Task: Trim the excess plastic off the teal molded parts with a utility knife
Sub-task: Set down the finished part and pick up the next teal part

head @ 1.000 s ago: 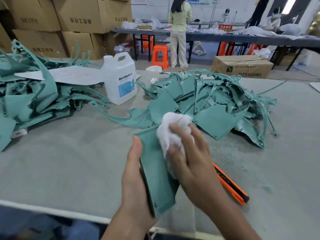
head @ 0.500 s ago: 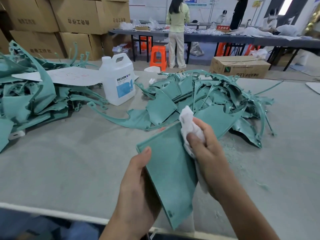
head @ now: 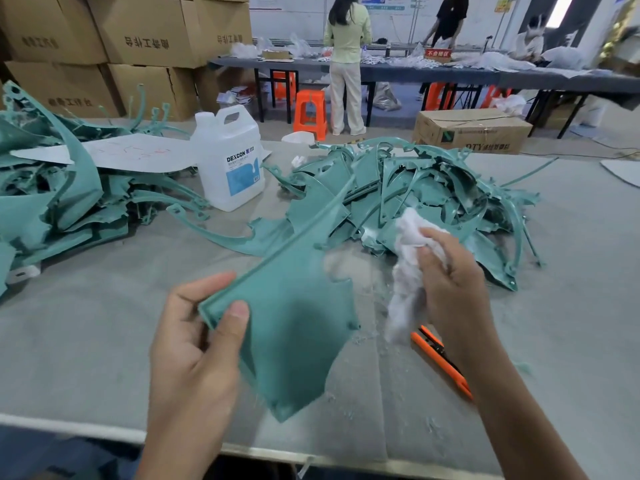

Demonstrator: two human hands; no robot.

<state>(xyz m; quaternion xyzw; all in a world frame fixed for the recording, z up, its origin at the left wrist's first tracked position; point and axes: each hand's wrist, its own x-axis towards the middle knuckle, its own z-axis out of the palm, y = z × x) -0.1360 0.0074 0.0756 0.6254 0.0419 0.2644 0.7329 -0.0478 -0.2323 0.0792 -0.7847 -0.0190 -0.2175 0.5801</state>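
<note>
Right hand, clutching the crumpled white cloth, lifted off the flat teal plastic panel my left fingers pinch; I'd wipe its edges firmly.

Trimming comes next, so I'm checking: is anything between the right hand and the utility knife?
Only the white cloth that the right hand grips; the utility knife lies on the table beside that wrist, nothing visible on it.

A molded part is held above the table by the left hand, and a cloth is held just right of it by the right hand. A utility knife is laid on the table below the right hand. A heap of parts is piled behind, a jug is set left of it, and a second heap is piled farther left.
</note>
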